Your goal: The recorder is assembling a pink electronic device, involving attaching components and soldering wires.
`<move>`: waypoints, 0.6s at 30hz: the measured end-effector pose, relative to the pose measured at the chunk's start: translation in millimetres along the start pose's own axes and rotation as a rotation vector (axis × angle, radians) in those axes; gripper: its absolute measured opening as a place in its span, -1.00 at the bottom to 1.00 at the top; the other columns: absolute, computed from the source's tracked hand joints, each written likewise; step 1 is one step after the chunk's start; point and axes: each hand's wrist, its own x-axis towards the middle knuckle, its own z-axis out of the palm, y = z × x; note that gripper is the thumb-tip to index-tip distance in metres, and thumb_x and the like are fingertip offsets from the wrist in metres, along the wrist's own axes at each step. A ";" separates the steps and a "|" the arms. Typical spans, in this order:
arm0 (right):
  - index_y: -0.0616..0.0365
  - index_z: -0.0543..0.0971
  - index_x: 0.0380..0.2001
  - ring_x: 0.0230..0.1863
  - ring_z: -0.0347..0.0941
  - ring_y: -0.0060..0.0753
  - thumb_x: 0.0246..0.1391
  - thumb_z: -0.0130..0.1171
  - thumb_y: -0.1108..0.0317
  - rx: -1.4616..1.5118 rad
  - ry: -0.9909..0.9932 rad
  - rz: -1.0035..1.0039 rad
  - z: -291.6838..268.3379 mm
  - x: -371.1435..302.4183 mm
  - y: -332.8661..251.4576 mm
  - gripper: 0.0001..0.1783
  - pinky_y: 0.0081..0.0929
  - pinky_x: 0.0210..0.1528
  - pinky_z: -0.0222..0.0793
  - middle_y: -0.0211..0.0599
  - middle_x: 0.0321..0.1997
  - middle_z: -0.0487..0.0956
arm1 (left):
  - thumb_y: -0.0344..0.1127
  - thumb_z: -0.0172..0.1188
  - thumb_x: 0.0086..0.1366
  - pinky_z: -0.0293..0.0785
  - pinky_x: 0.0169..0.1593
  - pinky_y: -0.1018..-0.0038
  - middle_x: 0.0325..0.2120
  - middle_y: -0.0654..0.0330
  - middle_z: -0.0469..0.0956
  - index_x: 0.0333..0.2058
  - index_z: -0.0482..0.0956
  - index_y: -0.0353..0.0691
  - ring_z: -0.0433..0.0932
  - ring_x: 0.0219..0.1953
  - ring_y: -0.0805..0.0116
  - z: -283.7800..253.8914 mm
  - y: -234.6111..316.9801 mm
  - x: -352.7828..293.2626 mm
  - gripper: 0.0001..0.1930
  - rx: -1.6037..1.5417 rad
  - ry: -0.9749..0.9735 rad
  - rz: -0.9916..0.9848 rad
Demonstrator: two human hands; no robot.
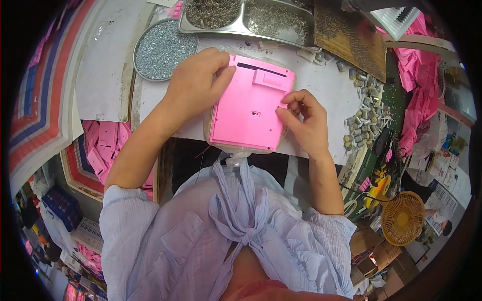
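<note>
Head view: round tray point(134, 56) of silvery bits, divided metal tray point(221, 32) and loose cylindrical parts point(362, 114) crowd the tabletop point(156, 103), pink casing point(240, 103) front-centre, left hand point(200, 75) gripping its upper-left corner, right hand point(308, 119) half-curled at its right edge, grip unclear.

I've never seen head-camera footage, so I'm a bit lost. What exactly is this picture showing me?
There is no machine here, just two bare hands, filmed by a wide fisheye camera worn on the head and looking down, so straight edges bend. The left hand touches the upper-left corner of a pink plastic casing; the right hand is at its right edge. How firmly they grip is hard to tell. The casing lies on a plastic-wrapped pad on the white tabletop. Beyond are a round metal dish of silvery pieces and a divided metal tray. Small cylindrical parts lie to the right.
</note>
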 end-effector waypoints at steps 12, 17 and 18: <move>0.08 0.65 -0.32 -0.33 0.51 -0.22 -0.05 0.32 0.39 -0.518 -0.002 -0.776 28.0 93.4 -79.8 -0.83 -0.29 -0.24 0.40 -0.32 -0.44 0.59 | -0.09 0.33 0.23 0.39 -0.24 0.19 -0.45 0.08 0.51 -0.41 0.54 -0.26 0.52 -0.34 0.00 -63.9 -43.9 -3.3 -0.68 0.296 0.236 -0.097; -0.05 0.75 -0.38 -0.25 0.63 -0.04 -0.02 0.26 0.21 -1.243 -0.419 -0.821 149.9 168.1 -106.1 -0.83 -0.07 -0.17 0.52 -0.16 -0.40 0.69 | -0.20 0.33 0.19 0.42 -0.15 0.09 -0.40 0.04 0.60 -0.42 0.69 -0.24 0.57 -0.28 -0.05 -74.8 -89.4 -17.3 -0.79 0.584 0.082 -0.129; -0.16 0.75 -0.38 -0.26 0.65 -0.09 0.03 0.25 0.13 -1.090 -0.466 -1.038 166.3 173.6 -105.2 -0.83 -0.02 -0.18 0.52 -0.24 -0.37 0.71 | -0.28 0.33 0.19 0.45 -0.18 0.15 -0.39 0.01 0.62 -0.37 0.72 -0.28 0.59 -0.31 -0.02 -78.2 -82.2 -22.5 -0.82 0.394 0.124 -0.235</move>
